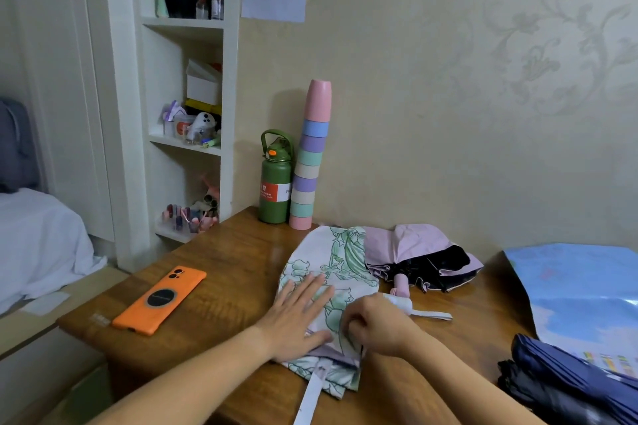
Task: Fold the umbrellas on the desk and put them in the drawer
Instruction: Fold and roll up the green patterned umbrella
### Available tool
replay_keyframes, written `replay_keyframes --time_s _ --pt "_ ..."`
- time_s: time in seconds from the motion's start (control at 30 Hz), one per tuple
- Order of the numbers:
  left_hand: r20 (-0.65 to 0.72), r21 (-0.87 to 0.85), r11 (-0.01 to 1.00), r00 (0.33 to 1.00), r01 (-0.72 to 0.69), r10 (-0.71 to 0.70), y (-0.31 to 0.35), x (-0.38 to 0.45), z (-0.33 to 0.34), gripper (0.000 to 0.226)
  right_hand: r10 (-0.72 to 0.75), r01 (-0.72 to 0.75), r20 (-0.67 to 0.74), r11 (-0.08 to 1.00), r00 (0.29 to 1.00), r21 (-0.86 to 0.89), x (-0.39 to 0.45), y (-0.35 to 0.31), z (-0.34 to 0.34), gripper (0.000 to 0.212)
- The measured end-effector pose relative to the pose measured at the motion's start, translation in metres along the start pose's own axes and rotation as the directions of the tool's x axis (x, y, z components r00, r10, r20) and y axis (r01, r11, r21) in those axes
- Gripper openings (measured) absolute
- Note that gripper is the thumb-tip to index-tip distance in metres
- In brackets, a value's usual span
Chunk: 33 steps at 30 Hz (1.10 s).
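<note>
White umbrella with green floral print (331, 272): collapsed, canopy loose, flattened on worktop near centre, strap trailing over near edge. Pink umbrella with black lining (414, 252): half-collapsed, crumpled, just right and farther, touching floral one, pink handle pointing near. Navy umbrella (566, 376): bunched at near right edge.

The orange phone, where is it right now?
In the head view the orange phone lies face down on the desk's left part, left of the left hand that presses the floral umbrella.
</note>
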State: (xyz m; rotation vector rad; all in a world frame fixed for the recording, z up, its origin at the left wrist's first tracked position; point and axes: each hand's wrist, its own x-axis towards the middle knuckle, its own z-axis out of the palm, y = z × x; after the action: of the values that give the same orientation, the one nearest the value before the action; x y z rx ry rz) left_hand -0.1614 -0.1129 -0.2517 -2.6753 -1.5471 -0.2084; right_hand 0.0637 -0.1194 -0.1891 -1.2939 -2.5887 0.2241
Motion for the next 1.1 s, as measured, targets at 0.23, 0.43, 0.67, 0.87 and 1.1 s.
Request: replay_keyframes --time_s 0.23,0.43,0.67,0.87,1.1 --pt "0.052 -0.057 0.998 0.999 -0.015 0.018 0.000 -0.001 -0.004 0.083 0.424 -0.362 -0.371 0.904 0.826 0.228 0.043 0.035 0.014 0.036" --pt "0.073 -0.083 0.997 0.997 0.003 0.003 -0.001 0.003 -0.003 0.084 0.570 -0.535 -0.032 0.788 0.821 0.304 0.076 0.022 0.006 0.047" --pt "0.088 -0.095 0.995 0.996 -0.003 0.012 -0.001 0.001 -0.006 0.084 0.679 -0.571 -0.036 0.643 0.733 0.511 0.089 0.028 0.000 0.040" --pt "0.098 -0.075 0.997 0.995 -0.010 0.017 -0.002 0.003 -0.005 0.084 0.718 -0.418 -0.076 0.484 0.692 0.768 0.094 0.050 0.001 0.083" --pt "0.098 -0.059 0.998 0.995 -0.010 0.016 -0.001 0.002 -0.005 0.083 0.586 -0.366 -0.169 0.678 0.792 0.637 0.078 0.024 -0.020 0.024"
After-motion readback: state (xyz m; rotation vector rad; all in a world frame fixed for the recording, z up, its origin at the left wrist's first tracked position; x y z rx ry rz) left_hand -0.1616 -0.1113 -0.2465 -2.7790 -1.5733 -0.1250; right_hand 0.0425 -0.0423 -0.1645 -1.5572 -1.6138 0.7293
